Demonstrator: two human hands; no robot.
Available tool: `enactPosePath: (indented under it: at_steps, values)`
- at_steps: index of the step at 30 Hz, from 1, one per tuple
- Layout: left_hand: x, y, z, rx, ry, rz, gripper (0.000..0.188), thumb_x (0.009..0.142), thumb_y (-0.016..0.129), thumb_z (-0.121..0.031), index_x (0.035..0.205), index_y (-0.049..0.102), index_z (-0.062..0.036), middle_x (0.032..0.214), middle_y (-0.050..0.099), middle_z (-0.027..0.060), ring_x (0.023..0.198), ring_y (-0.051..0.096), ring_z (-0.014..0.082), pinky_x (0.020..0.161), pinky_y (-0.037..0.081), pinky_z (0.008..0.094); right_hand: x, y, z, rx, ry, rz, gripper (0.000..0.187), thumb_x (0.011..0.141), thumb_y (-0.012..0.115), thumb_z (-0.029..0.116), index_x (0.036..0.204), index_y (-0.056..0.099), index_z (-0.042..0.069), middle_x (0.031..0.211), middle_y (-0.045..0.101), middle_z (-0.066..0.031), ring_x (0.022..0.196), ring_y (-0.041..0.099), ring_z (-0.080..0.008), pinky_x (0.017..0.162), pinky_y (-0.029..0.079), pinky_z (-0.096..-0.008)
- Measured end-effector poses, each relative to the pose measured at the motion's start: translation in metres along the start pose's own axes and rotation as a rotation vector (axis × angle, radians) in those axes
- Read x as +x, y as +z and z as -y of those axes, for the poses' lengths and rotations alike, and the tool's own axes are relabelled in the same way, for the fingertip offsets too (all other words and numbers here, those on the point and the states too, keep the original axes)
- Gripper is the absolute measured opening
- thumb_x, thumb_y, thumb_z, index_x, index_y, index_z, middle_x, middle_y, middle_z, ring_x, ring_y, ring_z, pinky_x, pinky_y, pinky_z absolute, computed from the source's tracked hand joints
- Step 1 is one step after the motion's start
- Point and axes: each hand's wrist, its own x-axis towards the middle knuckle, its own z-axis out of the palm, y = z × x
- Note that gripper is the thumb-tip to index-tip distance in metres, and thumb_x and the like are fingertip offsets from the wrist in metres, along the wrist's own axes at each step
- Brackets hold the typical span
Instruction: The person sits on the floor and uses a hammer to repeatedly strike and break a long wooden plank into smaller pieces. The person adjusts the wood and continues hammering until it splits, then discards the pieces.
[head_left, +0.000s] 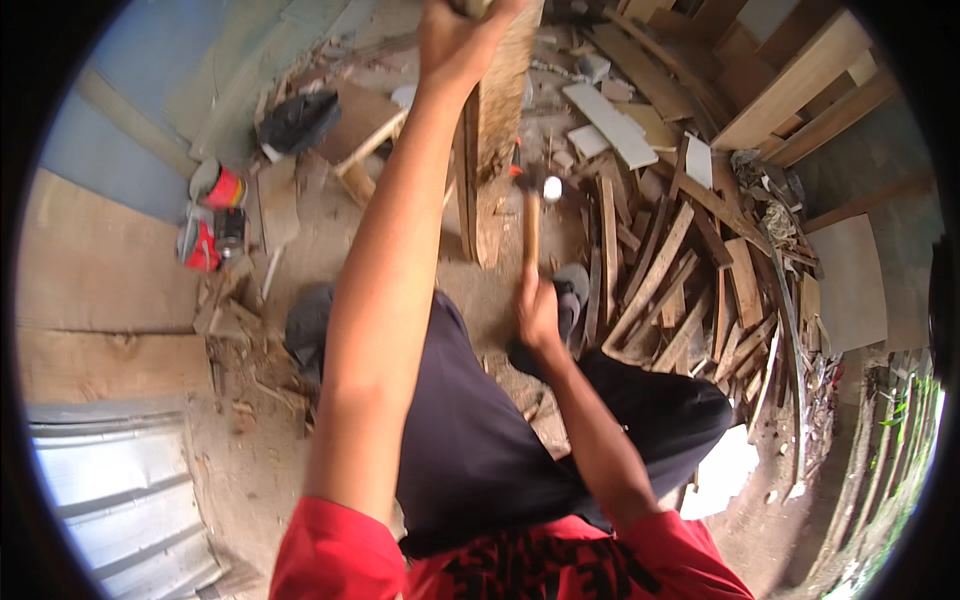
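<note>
In the head view, the right hand (540, 316) is closed around the pale wooden handle of a dark-headed hammer (531, 235), its head just beside a rough brown upright wooden beam (505, 100). The left hand (460, 45) is at the beam's upper part; its fingers are cut off, so I cannot tell its grip. Brown wooden strips (655, 279) lie heaped right.

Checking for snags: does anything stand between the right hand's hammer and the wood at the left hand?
Nothing visible clearly blocks the hammer in the right hand; a small orange-red item shows beside the wood, depth unclear.
</note>
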Motion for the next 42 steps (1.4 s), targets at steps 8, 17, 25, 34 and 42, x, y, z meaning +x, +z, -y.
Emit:
enactPosePath:
  at_steps: [8,17,25,34,42]
  values:
    - [0.011,-0.044,0.015,0.02,0.066,-0.075,0.063,0.084,0.08,-0.033,0.122,0.048,0.0056,0.112,0.064,0.015,0.099,0.063,0.0194,0.085,0.052,0.0324,-0.064,-0.014,-0.005,-0.066,0.238,0.014,0.062,0.106,0.034,0.052,0.067,0.05,0.006,0.059,0.045,0.0005,0.054,0.042,-0.0098,0.05,0.035,-0.0287]
    - [0.003,-0.03,-0.01,0.017,0.147,-0.033,0.075,0.079,0.083,-0.037,0.124,0.043,0.008,0.11,0.065,0.0192,0.098,0.066,0.0252,0.083,0.054,0.0358,-0.024,-0.055,0.148,-0.028,-0.118,0.143,0.028,0.099,0.063,0.023,0.098,0.053,-0.003,0.062,0.048,-0.008,0.056,0.046,-0.0107,0.051,0.039,-0.0315]
    - [-0.026,0.003,-0.043,0.356,0.019,-0.17,0.073,0.073,0.084,-0.041,0.112,0.046,0.0069,0.103,0.064,0.0286,0.096,0.066,0.0375,0.08,0.053,0.0438,-0.027,-0.088,0.216,-0.156,-0.237,0.051,0.035,0.107,0.046,0.03,0.103,0.057,-0.003,0.06,0.055,-0.0097,0.053,0.056,-0.0137,0.049,0.042,-0.0332]
    - [-0.039,0.029,-0.048,0.567,0.051,-0.321,0.077,0.072,0.087,-0.041,0.112,0.041,0.0056,0.105,0.053,0.0238,0.099,0.058,0.0373,0.084,0.048,0.0468,-0.036,-0.055,0.157,-0.32,-0.227,-0.027,0.028,0.105,0.048,0.025,0.1,0.049,-0.002,0.062,0.056,-0.0277,0.054,0.056,-0.0465,0.048,0.038,-0.0494]
    - [-0.034,-0.003,-0.052,0.344,0.042,-0.073,0.078,0.081,0.079,-0.051,0.119,0.047,0.009,0.111,0.06,0.0189,0.106,0.059,0.0211,0.092,0.047,0.034,-0.051,-0.047,0.167,-0.198,-0.175,-0.075,0.025,0.104,0.051,0.022,0.099,0.044,-0.002,0.06,0.056,-0.0297,0.058,0.059,-0.0511,0.047,0.04,-0.0518]
